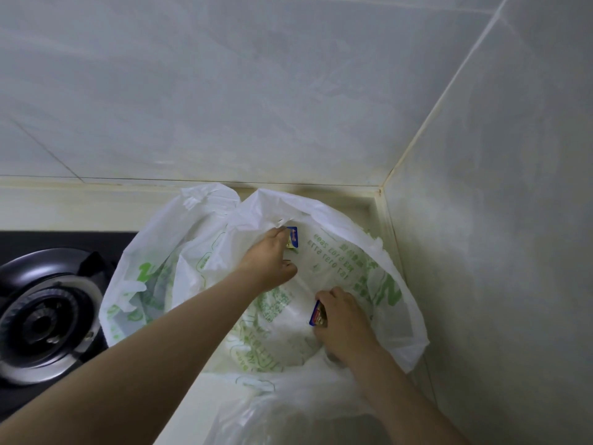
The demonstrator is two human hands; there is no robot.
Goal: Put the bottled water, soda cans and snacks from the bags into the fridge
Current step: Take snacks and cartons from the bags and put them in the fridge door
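Bag [401,316] on the table [64,207] is entered by both hands, held apart. Far snack [292,238] is pinched by the left hand [272,258], near snack [318,314] by the right hand [345,322]. Withdrawal upward, toward the body, seems required.

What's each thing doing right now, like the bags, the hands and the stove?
right plastic bag: mouth wide open.
left plastic bag: open, slumped by the burner.
left hand: pinches upper blue snack packet.
right hand: grips lower blue snack packet.
gas burner: no flame.
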